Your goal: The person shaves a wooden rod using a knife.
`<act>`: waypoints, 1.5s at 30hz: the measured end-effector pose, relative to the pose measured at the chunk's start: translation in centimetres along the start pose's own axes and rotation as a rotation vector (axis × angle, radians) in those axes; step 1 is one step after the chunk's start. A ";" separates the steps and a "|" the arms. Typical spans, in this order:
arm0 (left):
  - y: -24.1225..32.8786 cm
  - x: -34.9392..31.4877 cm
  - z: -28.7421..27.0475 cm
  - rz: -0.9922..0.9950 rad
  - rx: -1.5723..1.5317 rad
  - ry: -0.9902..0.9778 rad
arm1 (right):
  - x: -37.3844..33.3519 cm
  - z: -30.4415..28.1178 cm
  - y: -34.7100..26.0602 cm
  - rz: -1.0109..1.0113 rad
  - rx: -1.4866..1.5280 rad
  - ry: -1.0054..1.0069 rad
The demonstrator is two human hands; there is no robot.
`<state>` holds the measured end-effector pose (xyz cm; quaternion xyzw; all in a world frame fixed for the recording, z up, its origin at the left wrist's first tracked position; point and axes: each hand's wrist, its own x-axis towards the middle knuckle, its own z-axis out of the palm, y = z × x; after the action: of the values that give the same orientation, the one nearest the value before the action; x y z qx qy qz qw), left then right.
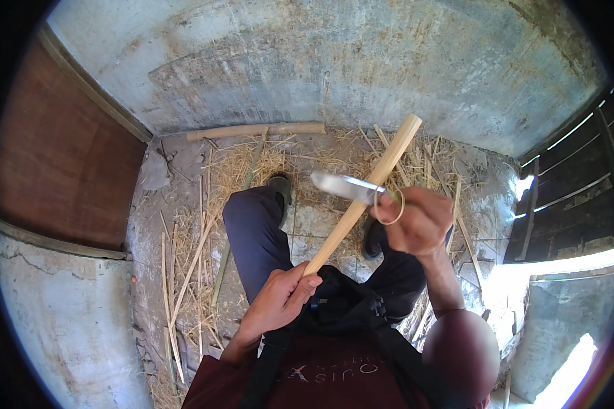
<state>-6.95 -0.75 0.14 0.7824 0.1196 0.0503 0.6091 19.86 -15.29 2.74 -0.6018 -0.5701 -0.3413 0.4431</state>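
My left hand [283,298] is closed round the lower end of a pale, peeled wooden pole [365,194], just above my lap. The pole slants up and away to the right, its cut far end in the air. In my right hand [419,218] is a knife [348,187], its handle wrapped by my fingers and mostly hidden. The bright blade points left and crosses the pole's middle; whether it touches the wood I cannot tell. A thin pale loop [391,208], perhaps a curled shaving or band, hangs by my right fingers.
Straw-like shavings [242,170] and long split strips [199,262] litter the floor round my feet. Another pole [256,131] lies along the base of the stained wall [327,61]. A brown door panel [65,150] is at left, dark slatted boards [566,184] at right.
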 end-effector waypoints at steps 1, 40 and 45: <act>-0.2 -0.3 0.0 -0.008 0.001 -0.009 | 0.2 -0.2 0.5 0.003 -0.035 0.033; -1.2 1.7 -0.3 0.181 0.030 0.043 | -4.1 3.2 -6.3 0.008 0.272 -0.290; -2.3 1.7 0.5 0.127 -0.198 0.083 | -4.4 3.7 -7.1 -0.011 0.279 -0.274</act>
<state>-5.52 -0.25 -2.35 0.7218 0.0894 0.1326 0.6733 11.99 -13.89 -1.68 -0.5722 -0.6701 -0.1763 0.4387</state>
